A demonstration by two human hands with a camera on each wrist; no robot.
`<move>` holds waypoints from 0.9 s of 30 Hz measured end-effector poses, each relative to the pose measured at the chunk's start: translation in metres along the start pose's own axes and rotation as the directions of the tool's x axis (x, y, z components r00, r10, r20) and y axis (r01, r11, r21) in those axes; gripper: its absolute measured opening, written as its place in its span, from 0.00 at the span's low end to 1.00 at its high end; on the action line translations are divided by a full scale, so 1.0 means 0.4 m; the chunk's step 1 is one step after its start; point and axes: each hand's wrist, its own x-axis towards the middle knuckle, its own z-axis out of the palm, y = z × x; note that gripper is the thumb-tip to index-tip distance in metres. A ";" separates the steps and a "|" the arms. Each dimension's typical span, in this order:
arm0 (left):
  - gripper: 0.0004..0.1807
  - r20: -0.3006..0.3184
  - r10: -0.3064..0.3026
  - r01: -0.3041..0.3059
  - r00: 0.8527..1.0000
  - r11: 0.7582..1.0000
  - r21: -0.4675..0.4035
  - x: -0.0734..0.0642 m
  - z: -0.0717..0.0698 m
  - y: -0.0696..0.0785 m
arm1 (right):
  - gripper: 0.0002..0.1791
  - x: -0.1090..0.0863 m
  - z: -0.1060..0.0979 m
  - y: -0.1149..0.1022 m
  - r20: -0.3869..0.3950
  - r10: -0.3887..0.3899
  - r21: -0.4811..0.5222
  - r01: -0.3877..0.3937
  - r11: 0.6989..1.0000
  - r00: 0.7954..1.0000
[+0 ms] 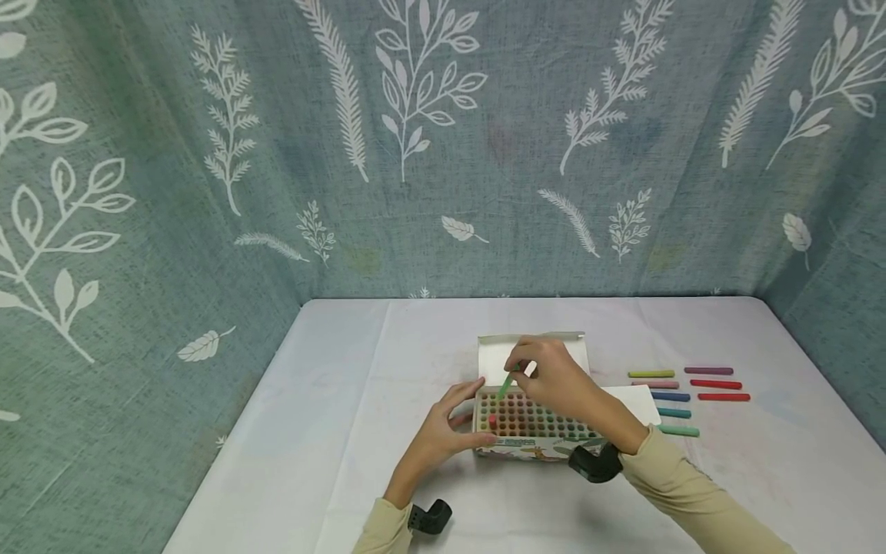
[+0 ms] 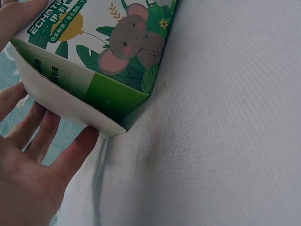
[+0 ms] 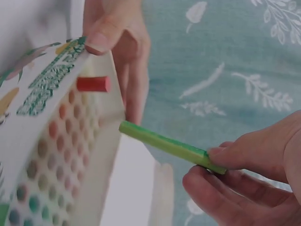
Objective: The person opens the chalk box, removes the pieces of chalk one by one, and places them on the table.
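In the head view, a cardboard chalk box (image 1: 536,446) with a pale holed tray (image 1: 533,414) stands on the table, its lid up at the back. My left hand (image 1: 443,427) holds the box's left end, thumb at the front, fingers along the side flap (image 2: 66,96). Between thumb and fingers, my right hand (image 1: 554,377) pinches a green chalk stick (image 3: 167,147) by one end. Its free end points at the tray's back left holes; whether it touches them I cannot tell. One red chalk stick (image 3: 94,84) pokes up from a hole near the front left corner.
Right of the box, several loose chalk sticks lie in two columns, among them a yellow-green one (image 1: 651,374), a blue one (image 1: 670,397) and a red one (image 1: 723,398). A white side flap (image 1: 635,402) sticks out there. Patterned cloth (image 1: 512,154) hangs behind the white-covered table (image 1: 388,346).
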 end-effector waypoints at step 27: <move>0.46 0.020 -0.040 0.040 0.999 0.999 0.004 -0.004 0.000 0.049 | 0.09 -0.161 -0.181 0.062 -0.163 0.169 0.109 -0.153 0.982 0.972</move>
